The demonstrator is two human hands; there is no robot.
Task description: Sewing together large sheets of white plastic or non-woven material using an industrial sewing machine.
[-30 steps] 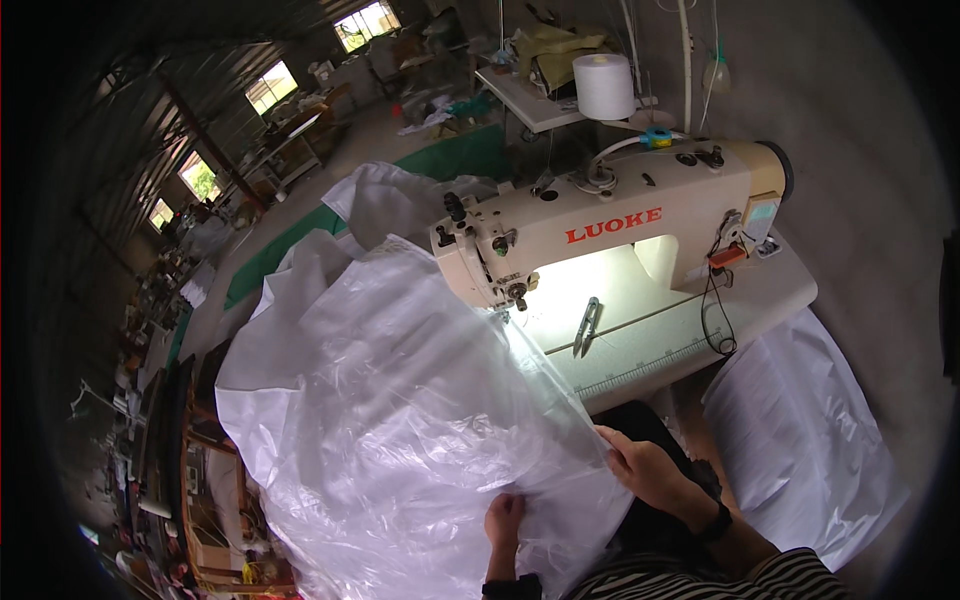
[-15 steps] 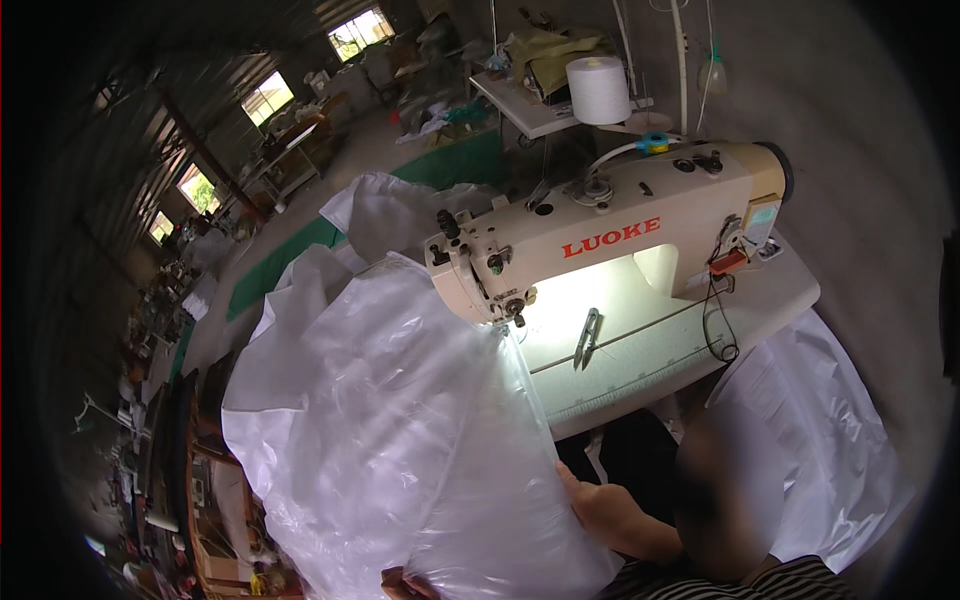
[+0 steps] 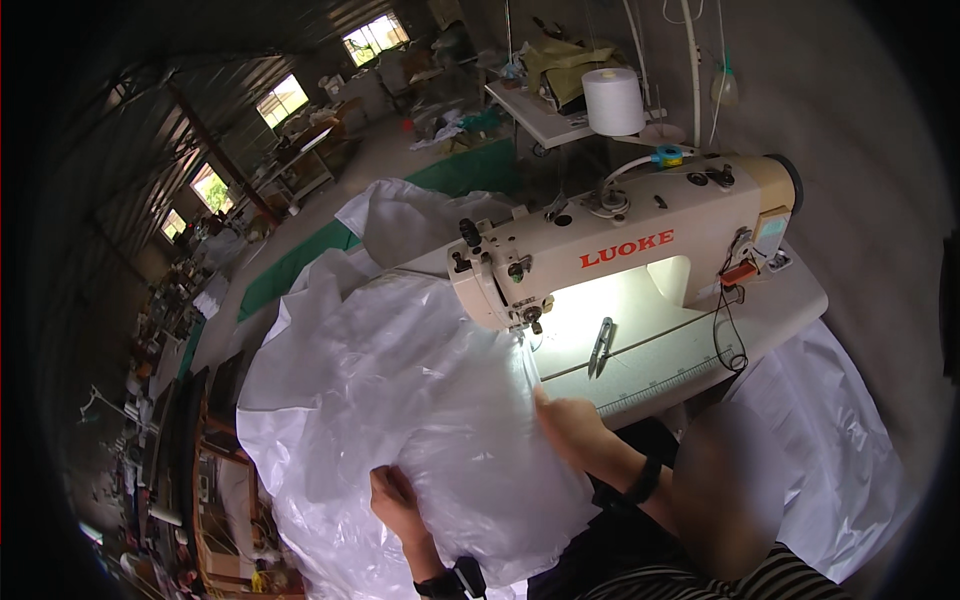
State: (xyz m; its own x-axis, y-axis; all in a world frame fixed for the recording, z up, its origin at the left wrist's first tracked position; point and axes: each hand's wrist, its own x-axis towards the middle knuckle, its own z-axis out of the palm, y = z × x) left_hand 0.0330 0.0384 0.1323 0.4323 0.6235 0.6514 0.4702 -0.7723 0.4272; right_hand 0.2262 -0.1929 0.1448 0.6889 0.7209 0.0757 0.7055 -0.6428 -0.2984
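Right hand (image 3: pixel 568 428) pinches the white sheet (image 3: pixel 400 390), lower centre of frame; left hand (image 3: pixel 397 497) curls against it, grip unclear. Guiding it flat and straight toward the sewing machine (image 3: pixel 620 225) looks wise.

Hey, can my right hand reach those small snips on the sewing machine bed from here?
Likely yes: the snips lie uncovered on the bed, near the right hand at the edge of the white sheet, with nothing visibly between them.
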